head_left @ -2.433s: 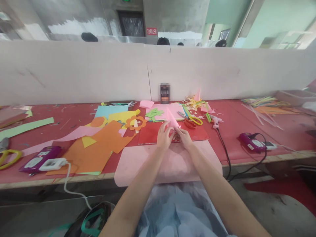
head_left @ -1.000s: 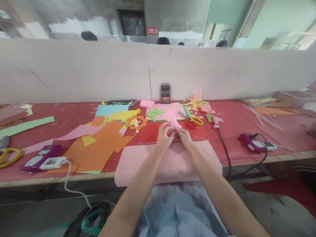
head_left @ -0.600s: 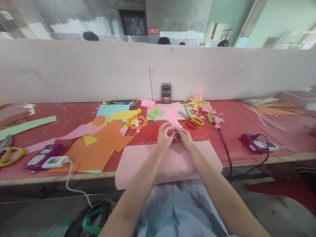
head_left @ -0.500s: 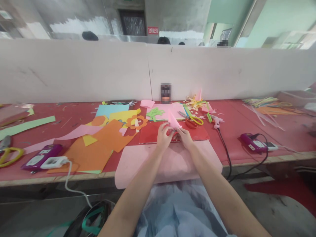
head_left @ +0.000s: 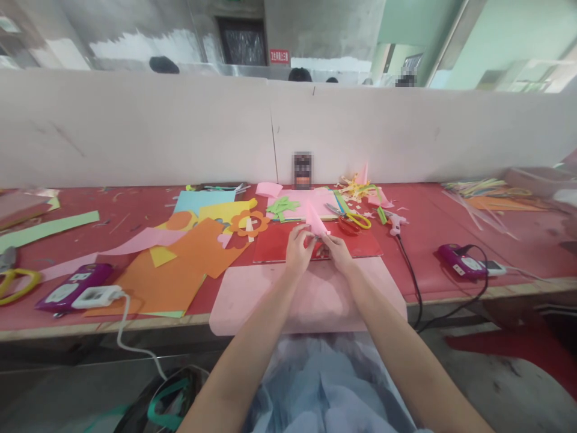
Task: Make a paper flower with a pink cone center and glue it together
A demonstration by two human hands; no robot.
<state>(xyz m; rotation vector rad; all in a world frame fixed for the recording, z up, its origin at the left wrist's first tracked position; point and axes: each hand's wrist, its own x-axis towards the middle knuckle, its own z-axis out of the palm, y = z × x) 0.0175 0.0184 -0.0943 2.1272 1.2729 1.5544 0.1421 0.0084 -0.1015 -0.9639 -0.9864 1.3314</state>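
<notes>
Between my two hands, above a red folder-like sheet (head_left: 273, 243), is a pink paper cone (head_left: 316, 221) with its tip pointing up and away from me. My left hand (head_left: 298, 249) pinches its lower left edge. The fingers of my right hand (head_left: 337, 248) are closed on its lower right edge. Just beyond the hands lie green paper cutouts (head_left: 283, 207) on a pink sheet (head_left: 318, 195). Scissors with yellow handles (head_left: 358, 220) rest right of the cone. A pink glue gun (head_left: 397, 222) with a black cord lies farther right.
Left are orange paper sheets (head_left: 157, 279), an orange flower-shaped ring (head_left: 249, 223) and a purple device (head_left: 76, 287) with a white plug. Another purple device (head_left: 462, 260) sits at right. A pale pink sheet (head_left: 252, 300) overhangs the table's front edge. A white partition (head_left: 180, 129) stands behind.
Both hands stay almost in place, still holding the pink paper cone. The cone has tilted very slightly, and the fingers have shifted a little around its base.
</notes>
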